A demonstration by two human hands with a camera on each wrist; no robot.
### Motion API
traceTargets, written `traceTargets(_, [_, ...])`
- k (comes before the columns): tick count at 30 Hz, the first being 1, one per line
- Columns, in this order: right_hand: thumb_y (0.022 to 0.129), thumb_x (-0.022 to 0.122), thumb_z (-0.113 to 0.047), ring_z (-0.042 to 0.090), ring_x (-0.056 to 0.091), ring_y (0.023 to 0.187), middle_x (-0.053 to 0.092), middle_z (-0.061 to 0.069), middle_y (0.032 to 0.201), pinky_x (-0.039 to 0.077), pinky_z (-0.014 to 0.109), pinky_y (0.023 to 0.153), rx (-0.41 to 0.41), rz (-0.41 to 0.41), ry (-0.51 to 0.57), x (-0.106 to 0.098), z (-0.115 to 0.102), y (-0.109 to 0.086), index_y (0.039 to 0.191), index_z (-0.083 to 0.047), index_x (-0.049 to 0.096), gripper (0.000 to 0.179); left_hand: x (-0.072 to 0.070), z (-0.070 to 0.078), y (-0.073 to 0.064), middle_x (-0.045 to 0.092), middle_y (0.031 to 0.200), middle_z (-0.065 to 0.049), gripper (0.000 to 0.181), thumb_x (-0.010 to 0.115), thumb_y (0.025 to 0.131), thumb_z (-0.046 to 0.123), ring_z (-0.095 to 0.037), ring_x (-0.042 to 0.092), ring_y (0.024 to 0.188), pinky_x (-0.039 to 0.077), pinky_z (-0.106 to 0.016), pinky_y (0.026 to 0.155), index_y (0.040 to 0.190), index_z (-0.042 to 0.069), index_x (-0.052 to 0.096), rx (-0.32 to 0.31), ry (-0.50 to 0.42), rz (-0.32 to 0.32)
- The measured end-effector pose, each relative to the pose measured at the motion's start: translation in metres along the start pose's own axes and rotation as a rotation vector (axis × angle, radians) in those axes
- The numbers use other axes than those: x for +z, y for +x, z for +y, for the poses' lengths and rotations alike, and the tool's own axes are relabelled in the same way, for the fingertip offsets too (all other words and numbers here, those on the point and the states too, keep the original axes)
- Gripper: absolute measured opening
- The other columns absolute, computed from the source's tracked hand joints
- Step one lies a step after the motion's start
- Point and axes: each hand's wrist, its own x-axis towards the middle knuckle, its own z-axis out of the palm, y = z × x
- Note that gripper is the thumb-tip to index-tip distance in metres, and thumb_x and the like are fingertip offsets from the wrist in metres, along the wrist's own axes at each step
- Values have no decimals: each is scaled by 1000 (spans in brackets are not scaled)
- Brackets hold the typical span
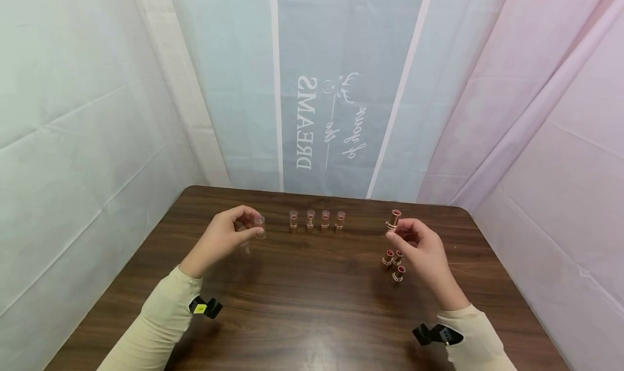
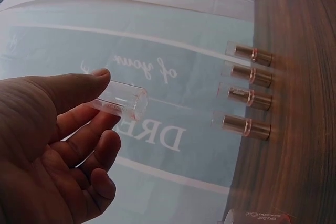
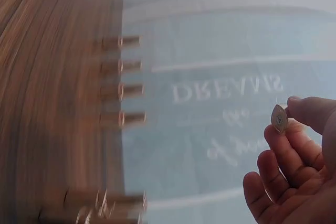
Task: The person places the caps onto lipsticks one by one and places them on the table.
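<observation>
My left hand [image 1: 226,233] pinches a clear lipstick cap [image 2: 123,99] between thumb and fingers, above the table's left side. Another clear cap [image 1: 246,249] stands on the table beneath it, partly hidden by the hand. On the right, my right hand [image 1: 423,247] grips an uncapped rose-gold lipstick [image 1: 395,218], red tip upward. Its flat base [image 3: 279,119] faces the right wrist camera. Three uncapped lipsticks [image 1: 398,274] are grouped on the table beside that hand. Between the hands, several lipsticks under clear caps [image 1: 325,221] stand upright in a row.
A dark wood-grain table [image 1: 302,300] with rounded far corners lies under both arms. Behind it hangs a pale blue cloth [image 1: 244,89] with white lettering, and white cloth walls [image 1: 73,116] rise at the sides. Each wrist wears a black camera mount [image 1: 206,307].
</observation>
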Motion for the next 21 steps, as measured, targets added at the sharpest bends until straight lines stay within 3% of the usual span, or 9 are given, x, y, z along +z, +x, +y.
traceTargets(8, [91, 81, -20, 13, 65, 85, 70, 1, 97, 55, 22, 75, -55, -88, 24, 28, -23, 4, 109, -15, 72, 21, 2, 3, 0, 70, 96, 4, 23, 80, 91, 31, -20, 65, 77, 53, -31, 64, 110, 24, 69, -5, 15, -8])
traceTargets(21, [87, 84, -17, 14, 63, 85, 69, 0, 97, 56, 28, 76, -100, -163, 56, 64, -29, -10, 107, -14, 72, 23, 6, 3, 0, 70, 94, 2, 24, 80, 92, 29, -23, 64, 75, 54, -33, 59, 111, 21, 69, -16, 2, -25])
